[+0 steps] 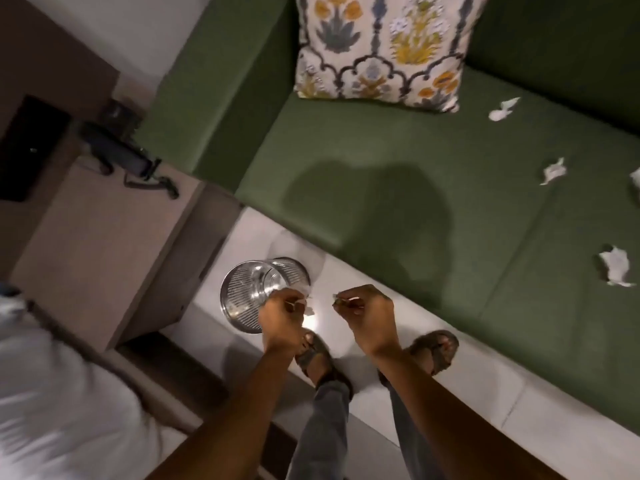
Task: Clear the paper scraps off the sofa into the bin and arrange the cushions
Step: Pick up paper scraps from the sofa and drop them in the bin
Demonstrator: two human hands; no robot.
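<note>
Several crumpled white paper scraps lie on the green sofa's (398, 174) seat at the right: one (504, 109) near the cushion, one (554, 171) further right, one (616, 270) near the front edge. A floral cushion (381, 46) leans against the sofa's back. The metal mesh bin (258, 292) stands on the floor by the sofa's left end. My left hand (282, 318) is closed on a small paper scrap over the bin's rim. My right hand (370, 315) pinches another small scrap just right of the bin.
A wooden side table (104, 244) with a dark corded telephone (117, 150) stands left of the sofa. A white bed edge (52, 393) is at the lower left. My sandalled feet (433, 351) stand on the pale tiled floor in front of the sofa.
</note>
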